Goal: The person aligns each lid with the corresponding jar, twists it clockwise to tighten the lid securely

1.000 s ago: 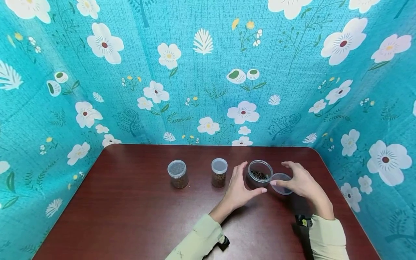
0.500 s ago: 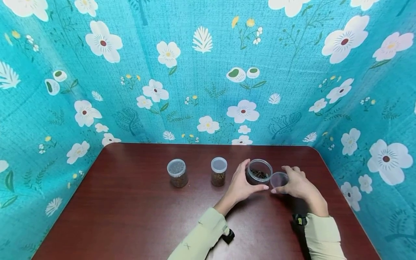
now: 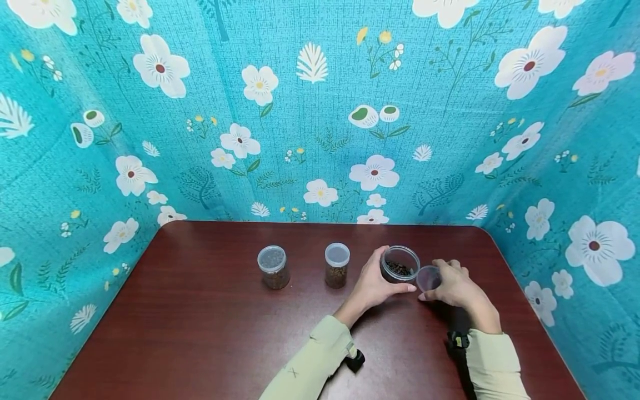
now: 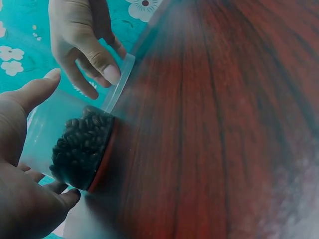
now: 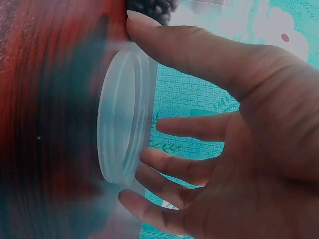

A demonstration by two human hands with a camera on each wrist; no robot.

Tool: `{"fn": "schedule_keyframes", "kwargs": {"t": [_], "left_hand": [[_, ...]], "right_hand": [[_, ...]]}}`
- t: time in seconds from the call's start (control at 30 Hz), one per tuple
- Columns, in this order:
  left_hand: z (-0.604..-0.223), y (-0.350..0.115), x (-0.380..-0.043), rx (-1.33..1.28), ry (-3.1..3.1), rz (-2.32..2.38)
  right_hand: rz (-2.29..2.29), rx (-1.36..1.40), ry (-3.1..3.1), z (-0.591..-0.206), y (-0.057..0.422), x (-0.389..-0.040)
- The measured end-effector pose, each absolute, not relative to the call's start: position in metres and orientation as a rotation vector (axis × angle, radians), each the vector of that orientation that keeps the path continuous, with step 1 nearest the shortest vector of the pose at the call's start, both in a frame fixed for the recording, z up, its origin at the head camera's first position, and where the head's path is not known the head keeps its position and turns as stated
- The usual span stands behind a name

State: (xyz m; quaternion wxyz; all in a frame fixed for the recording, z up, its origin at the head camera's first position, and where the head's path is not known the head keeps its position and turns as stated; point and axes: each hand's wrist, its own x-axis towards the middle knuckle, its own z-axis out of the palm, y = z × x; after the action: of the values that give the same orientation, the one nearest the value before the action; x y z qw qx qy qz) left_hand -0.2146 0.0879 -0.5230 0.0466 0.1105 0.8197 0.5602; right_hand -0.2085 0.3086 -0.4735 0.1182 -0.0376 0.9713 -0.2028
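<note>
A clear, wide jar (image 3: 400, 254) stands upright and uncovered, with dark beans (image 4: 82, 147) in its lower part. My left hand (image 3: 374, 284) holds it from the left, thumb on the near side and fingers on the far side. Just right of the jar, a clear round lid (image 5: 117, 117) lies flat on the table. Over the lid spreads my right hand (image 3: 457, 286), thumb and fingers loosely bent around its edge; no firm grip shows in the right wrist view. Part of the lid is hidden under this hand in the head view.
Two capped jars, a wider one (image 3: 274, 269) and a narrow one (image 3: 336, 266), stand left of the hands with brown contents. The dark red table (image 3: 210, 333) ends at a blue flowered cloth (image 3: 310, 139) behind and at both sides.
My right hand has drawn slightly left and settled lower over the lid, covering more of it. My left hand has closed in around the jar. Both capped jars stay put.
</note>
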Motion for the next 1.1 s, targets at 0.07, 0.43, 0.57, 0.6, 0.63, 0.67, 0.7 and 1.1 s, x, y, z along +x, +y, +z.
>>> {"fn": "schedule_keyframes", "kwargs": {"t": [0.07,0.43,0.57,0.6,0.63,0.67,0.7,1.1], "left_hand": [[-0.524,0.089,-0.215,0.323,2.507,1.706],[-0.531,0.091,-0.220,0.368,2.524,1.731],[-0.531,0.091,-0.220,0.365,2.500,1.763],[-0.530,0.091,-0.220,0.351,2.492,1.767],[-0.530,0.091,-0.220,0.337,2.483,1.774],[-0.529,0.091,-0.219,0.320,2.473,1.779],[-0.529,0.092,-0.219,0.308,2.463,1.786],[-0.528,0.092,-0.220,0.321,2.439,1.803]], "right_hand": [[-0.592,-0.103,2.841,-0.475,0.309,-0.209],[-0.588,-0.121,2.857,-0.480,0.311,-0.210],[-0.569,-0.121,2.859,-0.482,0.312,-0.210],[-0.564,-0.121,2.860,-0.482,0.312,-0.210],[-0.561,-0.117,2.856,-0.483,0.312,-0.211],[-0.559,-0.115,2.852,-0.483,0.313,-0.211],[-0.558,-0.115,2.850,-0.483,0.313,-0.211],[-0.564,-0.163,2.864,-0.485,0.316,-0.212]]}}
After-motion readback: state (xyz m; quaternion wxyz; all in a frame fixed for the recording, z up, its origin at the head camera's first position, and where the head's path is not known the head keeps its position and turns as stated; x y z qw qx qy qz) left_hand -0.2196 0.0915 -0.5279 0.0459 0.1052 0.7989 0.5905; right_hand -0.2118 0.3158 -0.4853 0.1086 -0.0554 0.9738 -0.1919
